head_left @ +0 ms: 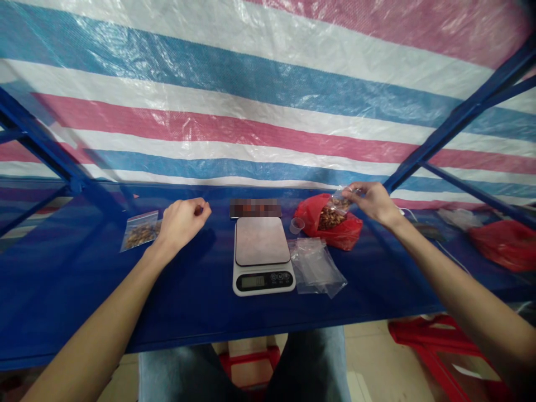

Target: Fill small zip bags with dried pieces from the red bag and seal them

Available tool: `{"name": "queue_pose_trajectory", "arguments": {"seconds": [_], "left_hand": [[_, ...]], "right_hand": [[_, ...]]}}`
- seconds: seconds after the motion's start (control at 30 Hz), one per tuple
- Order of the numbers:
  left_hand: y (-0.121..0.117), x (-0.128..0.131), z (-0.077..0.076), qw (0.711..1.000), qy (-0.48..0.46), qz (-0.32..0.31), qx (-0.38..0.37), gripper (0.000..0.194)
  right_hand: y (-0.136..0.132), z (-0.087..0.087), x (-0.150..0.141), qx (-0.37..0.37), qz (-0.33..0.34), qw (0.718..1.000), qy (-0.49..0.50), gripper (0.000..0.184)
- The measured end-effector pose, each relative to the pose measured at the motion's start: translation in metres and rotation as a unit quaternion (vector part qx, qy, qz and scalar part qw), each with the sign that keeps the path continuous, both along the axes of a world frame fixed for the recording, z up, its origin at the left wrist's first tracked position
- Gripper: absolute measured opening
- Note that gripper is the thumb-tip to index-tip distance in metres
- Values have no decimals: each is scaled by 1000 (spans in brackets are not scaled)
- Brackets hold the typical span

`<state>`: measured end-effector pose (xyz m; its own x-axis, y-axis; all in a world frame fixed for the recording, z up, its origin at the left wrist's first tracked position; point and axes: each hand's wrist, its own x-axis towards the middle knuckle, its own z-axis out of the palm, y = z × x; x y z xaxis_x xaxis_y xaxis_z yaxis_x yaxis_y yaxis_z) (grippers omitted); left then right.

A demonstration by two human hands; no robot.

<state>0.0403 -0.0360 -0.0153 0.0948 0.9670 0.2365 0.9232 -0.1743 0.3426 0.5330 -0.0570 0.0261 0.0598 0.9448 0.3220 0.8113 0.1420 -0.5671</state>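
Observation:
In the head view, my right hand (368,201) pinches the top of a small clear plastic bag (341,202) with brown pieces in it. That bag hangs over an open red plastic bag (350,233) filled with small brown dried pieces (329,219). My left hand (183,222) is curled closed above the table at left; whether anything is inside its fingers is hidden. Beside it lies a filled zip bag (140,231) of similar pieces, with more contents partly behind the hand. Between my hands stands a white kitchen scale (263,245) with a bare platform.
Flat clear zip bags (316,268) lie right of the scale, near a small clear cup (297,225). A dark flat object (255,208), partly pixelated, is behind the scale. Another red bag (505,244) sits far right. Blue metal bars (452,125) frame the blue table (188,307).

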Motion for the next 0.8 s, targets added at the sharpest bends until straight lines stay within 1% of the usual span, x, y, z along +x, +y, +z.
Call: {"name": "queue_pose_trajectory", "arguments": {"seconds": [0.07,0.17,0.3,0.37,0.47,0.53,0.7,0.8], "left_hand": [[0,1,1,1000,1,3,-1,34],[0,1,2,1000,5,5,-2,33],[0,1,0,1000,7,2,-1,33],[0,1,-1,1000,10,1,0,33],[1,0,-1,1000,16,-1,0,34],[1,0,-1,1000,18,1,-2,34],[1,1,0,1000,21,3,-7,34],[1,0,-1,1000,25,9,-10,35]], "right_hand": [[-1,-1,4,5,-3,1000,1,60],[-3,-1,8,9,-8,1000,1,62],[-8,-3,5,17,-20,999,-37,66],[-10,-4,2,28,-20,998,-49,62],[-12,-3,0,37,-8,998,-43,51],[-13,-3,1,37,-3,999,-40,47],[-15,-1,4,41,-10,998,-38,53],[-18,2,4,54,-18,997,-45,50]]}}
